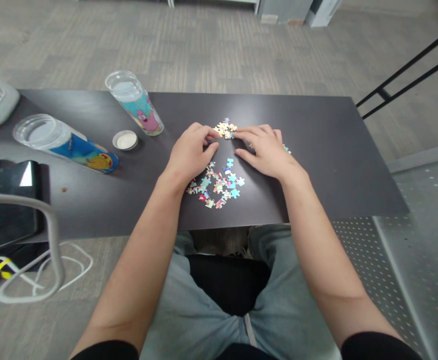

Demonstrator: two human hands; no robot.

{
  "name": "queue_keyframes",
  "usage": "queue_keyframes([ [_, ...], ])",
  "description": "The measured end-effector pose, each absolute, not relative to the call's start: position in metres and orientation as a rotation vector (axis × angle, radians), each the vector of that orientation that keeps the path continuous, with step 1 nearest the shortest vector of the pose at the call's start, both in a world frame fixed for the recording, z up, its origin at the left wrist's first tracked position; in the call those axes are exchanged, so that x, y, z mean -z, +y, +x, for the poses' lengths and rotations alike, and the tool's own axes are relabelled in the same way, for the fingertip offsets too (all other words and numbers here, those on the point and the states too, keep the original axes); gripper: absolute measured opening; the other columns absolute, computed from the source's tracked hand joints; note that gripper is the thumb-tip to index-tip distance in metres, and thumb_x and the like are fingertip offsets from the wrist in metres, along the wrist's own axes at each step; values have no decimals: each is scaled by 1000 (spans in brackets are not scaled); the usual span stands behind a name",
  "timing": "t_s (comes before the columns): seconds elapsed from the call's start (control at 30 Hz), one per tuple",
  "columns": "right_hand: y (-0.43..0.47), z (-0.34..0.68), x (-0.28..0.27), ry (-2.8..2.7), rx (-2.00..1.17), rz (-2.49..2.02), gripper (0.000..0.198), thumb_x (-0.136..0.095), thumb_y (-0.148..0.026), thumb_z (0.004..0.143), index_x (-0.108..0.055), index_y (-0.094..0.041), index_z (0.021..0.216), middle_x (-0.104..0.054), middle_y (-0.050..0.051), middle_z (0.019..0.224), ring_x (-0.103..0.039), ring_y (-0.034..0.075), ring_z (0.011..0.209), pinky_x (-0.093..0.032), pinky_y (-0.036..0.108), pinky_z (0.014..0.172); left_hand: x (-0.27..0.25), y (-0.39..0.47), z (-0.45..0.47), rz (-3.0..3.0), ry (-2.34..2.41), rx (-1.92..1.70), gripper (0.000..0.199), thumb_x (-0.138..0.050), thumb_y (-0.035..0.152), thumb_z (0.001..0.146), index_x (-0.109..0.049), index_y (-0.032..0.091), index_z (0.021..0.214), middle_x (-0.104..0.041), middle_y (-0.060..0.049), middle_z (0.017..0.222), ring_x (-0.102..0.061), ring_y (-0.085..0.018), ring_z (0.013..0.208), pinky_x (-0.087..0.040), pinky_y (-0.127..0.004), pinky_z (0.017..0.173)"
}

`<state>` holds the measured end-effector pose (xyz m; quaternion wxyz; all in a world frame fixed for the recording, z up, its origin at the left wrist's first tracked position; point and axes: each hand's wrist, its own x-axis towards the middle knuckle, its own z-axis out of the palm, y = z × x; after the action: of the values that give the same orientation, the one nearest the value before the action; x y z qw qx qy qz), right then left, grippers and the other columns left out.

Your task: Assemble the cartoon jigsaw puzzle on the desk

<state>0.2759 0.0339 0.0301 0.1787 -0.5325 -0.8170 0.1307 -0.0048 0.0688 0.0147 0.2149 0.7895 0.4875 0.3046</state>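
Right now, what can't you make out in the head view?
All in the head view:
Jigsaw pieces by the right hand: partly hidden by that hand; count unclear.
Pale jigsaw pile: too small to tell whether the left hand touches it.
Prints on the colourful jigsaw pieces: small, blurred.
White device: cut off by the left edge.

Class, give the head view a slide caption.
Left hand and right hand flank a pale jigsaw pile, colourful pieces scattered nearer the person, on a dark table.
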Motion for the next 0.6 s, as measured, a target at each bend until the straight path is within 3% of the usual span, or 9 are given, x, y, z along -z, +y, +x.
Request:
queue_keyframes([
  [0.13,36,281,-23,-2252,-356,-1539,47,-76,-43,121,-86,-35,166,-86,15,164,-72,50,149,-50,75,131,-13,70,-3,2183,1359,-798,23,-82,18,106,-88,27,126,-82,-9,132,-77,-28,109,-66,-49,108],
  [0.23,36,283,-18,-2226,-328,-1542,46,-77,-47,121,-88,-38,165,-81,15,167,-68,50,150,-49,76,130,-11,69,-1,2212,1355,-773,30,-80,19,108,-90,29,135,-79,-10,138,-74,-29,111,-66,-50,111],
  [0.43,36,285,-16,-2235,-335,-1515,37,-80,-52,122,-95,-40,153,-82,14,163,-66,50,151,-47,78,130,-11,68,5,2365,1348,-647,48,-78,25,114,-91,35,159,-72,-16,155,-68,-40,138,-58,-61,130],
  [0.6,35,288,-20,-2245,-372,-1493,33,-83,-52,120,-97,-40,147,-84,13,160,-70,49,149,-46,75,129,-15,65,11,2405,1320,-663,37,-81,34,115,-97,38,148,-73,-16,155,-66,-41,138,-60,-61,126],
])
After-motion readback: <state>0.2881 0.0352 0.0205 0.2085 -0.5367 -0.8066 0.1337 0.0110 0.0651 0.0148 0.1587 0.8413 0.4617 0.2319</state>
